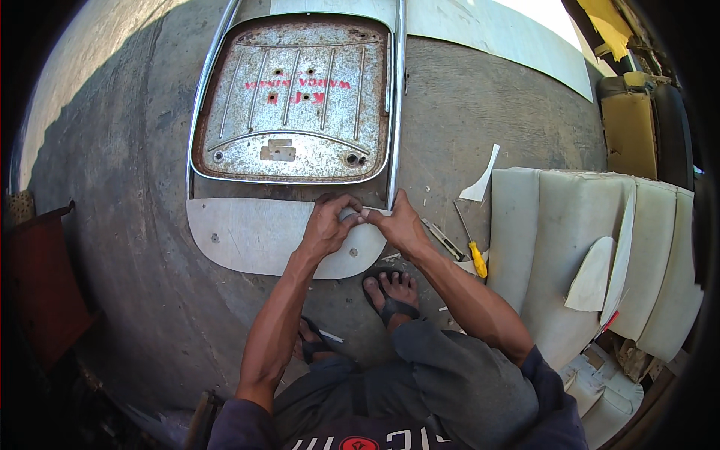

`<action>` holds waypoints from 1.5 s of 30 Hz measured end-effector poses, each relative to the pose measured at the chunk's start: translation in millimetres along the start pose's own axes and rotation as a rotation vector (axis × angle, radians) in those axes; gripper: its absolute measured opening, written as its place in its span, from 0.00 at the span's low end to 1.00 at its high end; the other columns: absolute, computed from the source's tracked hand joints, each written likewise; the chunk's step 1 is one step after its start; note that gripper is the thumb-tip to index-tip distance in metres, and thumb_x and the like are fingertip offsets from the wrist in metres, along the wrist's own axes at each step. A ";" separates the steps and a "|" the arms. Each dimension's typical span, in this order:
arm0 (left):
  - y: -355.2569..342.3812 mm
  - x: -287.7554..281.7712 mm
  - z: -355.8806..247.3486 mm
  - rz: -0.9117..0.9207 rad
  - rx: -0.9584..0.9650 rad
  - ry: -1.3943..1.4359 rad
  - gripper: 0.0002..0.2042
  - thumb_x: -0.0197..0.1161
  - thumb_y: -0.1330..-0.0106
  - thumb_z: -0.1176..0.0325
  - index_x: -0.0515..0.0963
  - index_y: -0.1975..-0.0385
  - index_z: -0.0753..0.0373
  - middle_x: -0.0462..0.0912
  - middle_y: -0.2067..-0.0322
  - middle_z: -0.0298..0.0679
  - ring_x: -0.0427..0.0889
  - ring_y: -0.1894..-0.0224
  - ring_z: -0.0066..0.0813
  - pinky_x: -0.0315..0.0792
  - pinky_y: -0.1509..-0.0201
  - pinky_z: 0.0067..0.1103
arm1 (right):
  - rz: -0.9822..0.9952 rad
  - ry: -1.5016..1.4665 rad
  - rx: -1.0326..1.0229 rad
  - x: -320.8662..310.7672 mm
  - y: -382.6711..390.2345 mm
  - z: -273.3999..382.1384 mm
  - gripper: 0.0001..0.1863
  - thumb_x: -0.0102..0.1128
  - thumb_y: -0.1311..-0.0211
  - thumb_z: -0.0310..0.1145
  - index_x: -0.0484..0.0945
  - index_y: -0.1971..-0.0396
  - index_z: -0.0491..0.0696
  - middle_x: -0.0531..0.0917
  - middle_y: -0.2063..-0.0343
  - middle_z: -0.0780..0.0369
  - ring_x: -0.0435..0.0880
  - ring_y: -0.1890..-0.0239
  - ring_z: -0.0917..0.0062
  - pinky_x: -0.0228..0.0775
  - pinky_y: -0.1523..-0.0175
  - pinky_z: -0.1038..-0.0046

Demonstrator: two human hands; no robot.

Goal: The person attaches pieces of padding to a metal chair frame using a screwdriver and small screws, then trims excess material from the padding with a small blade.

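Observation:
A pale, thin panel (pixel 259 234) with rounded lower corners and two small fasteners or holes lies across the lower end of a chrome tube frame (pixel 398 90). My left hand (pixel 328 224) is closed at the panel's upper edge, toward its right end. My right hand (pixel 402 226) pinches the same edge beside the right tube, its thumb and fingertips meeting those of the left. Whether a smaller piece sits between the fingertips is hidden. Above the panel, a rusty metal seat plate (pixel 300 82) with red lettering and several holes rests within the frame.
On the right stand off-white padded cushions (pixel 559 247) with pale offcuts (pixel 590 276) on them. A yellow-handled screwdriver (pixel 478 259) and a utility knife (pixel 444 238) lie by my right forearm. A large pale sheet (pixel 502 49) covers the floor's far side. My sandalled foot (pixel 394 292) is near the panel.

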State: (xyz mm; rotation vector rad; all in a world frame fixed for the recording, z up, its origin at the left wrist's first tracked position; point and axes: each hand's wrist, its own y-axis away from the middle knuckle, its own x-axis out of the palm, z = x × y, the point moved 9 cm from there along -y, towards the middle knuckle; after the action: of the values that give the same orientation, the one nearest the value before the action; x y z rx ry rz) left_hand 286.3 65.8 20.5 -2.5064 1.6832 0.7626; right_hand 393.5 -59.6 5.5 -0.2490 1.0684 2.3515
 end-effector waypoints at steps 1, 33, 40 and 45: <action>-0.5 0.5 3.4 0.019 -0.046 0.052 0.12 0.71 0.36 0.69 0.82 0.56 0.64 0.87 0.60 0.50 0.84 0.53 0.53 0.74 0.42 0.36 | 0.004 0.019 0.004 -0.8 -0.2 0.9 0.39 0.71 0.41 0.48 0.65 0.45 0.33 0.82 0.53 0.34 0.85 0.47 0.44 0.75 0.42 0.56; -13.2 10.8 23.5 0.236 -0.048 0.101 0.16 0.62 0.30 0.67 0.81 0.45 0.63 0.87 0.49 0.50 0.84 0.44 0.50 0.74 0.39 0.35 | -0.053 0.125 0.036 2.3 11.3 -7.6 0.32 0.68 0.34 0.45 0.69 0.43 0.35 0.85 0.56 0.48 0.87 0.54 0.62 0.79 0.50 0.62; 10.9 -11.9 15.3 -0.027 -0.033 0.095 0.18 0.62 0.30 0.66 0.79 0.43 0.66 0.82 0.44 0.54 0.77 0.38 0.54 0.68 0.33 0.39 | -0.087 0.271 0.037 2.4 11.4 -7.8 0.32 0.67 0.33 0.48 0.70 0.43 0.37 0.85 0.58 0.51 0.87 0.58 0.67 0.79 0.54 0.66; 93.6 -4.5 -8.4 -0.140 0.231 -0.156 0.34 0.69 0.35 0.58 0.68 0.32 0.67 0.70 0.32 0.54 0.63 0.26 0.55 0.55 0.23 0.46 | 0.101 -0.268 0.130 -0.1 32.2 -9.0 0.36 0.60 0.26 0.52 0.66 0.36 0.35 0.84 0.55 0.48 0.87 0.56 0.64 0.82 0.52 0.66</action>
State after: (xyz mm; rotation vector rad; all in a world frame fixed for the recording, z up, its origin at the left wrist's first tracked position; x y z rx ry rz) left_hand 206.1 28.3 52.4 -2.3138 1.4389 0.6873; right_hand 375.5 -83.7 20.1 0.1671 1.1162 2.3096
